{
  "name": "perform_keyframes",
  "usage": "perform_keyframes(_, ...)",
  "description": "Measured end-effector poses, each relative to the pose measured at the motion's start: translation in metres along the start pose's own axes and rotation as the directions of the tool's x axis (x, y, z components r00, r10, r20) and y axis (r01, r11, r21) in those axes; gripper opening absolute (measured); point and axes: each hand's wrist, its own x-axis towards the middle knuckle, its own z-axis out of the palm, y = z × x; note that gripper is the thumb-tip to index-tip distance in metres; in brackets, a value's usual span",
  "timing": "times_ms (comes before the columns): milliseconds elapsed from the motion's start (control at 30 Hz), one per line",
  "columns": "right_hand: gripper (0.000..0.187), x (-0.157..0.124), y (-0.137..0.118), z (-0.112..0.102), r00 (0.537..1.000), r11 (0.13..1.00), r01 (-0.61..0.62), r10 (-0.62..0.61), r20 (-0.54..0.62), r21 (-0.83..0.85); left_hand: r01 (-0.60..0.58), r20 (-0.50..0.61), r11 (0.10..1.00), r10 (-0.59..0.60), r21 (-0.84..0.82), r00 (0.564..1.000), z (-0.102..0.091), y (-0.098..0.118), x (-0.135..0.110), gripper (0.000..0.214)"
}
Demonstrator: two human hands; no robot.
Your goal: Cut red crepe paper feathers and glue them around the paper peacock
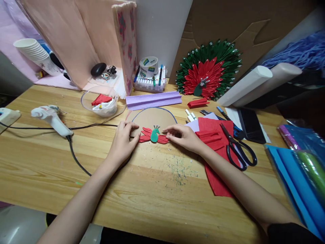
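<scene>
A brown cardboard half-circle [154, 118] lies on the wooden table [152, 189]. On its near edge sits a small green paper peacock [154, 134] with red paper feathers [145, 135] fanned to both sides. My left hand [123, 141] rests flat on the cardboard's left edge, fingertips touching the left feathers. My right hand [183, 136] lies to the right, its fingers stretched out and pressing on the right red feathers. Neither hand holds anything.
A white glue gun [52, 119] with a black cord lies at the left. Black scissors [238, 149] rest on red paper [215, 142] at the right. A finished red and green peacock fan [208, 69] leans behind, with a purple folded strip [153, 100], a clear bowl [100, 101], markers and tape.
</scene>
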Motion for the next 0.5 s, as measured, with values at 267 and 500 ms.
perform_keyframes(267, 0.020, 0.000, -0.011, -0.004, 0.993, 0.917, -0.109, 0.119, -0.002, 0.384, -0.021, -0.040, 0.992, 0.016, -0.126, 0.999, -0.001, 0.037, -0.006, 0.021)
perform_keyframes(500, 0.022, -0.006, -0.036, -0.001, 0.996, 0.871, -0.086, 0.087, 0.020, 0.484, 0.199, 0.199, 0.793, -0.101, -0.576, 0.975, 0.017, 0.063, -0.007, 0.028)
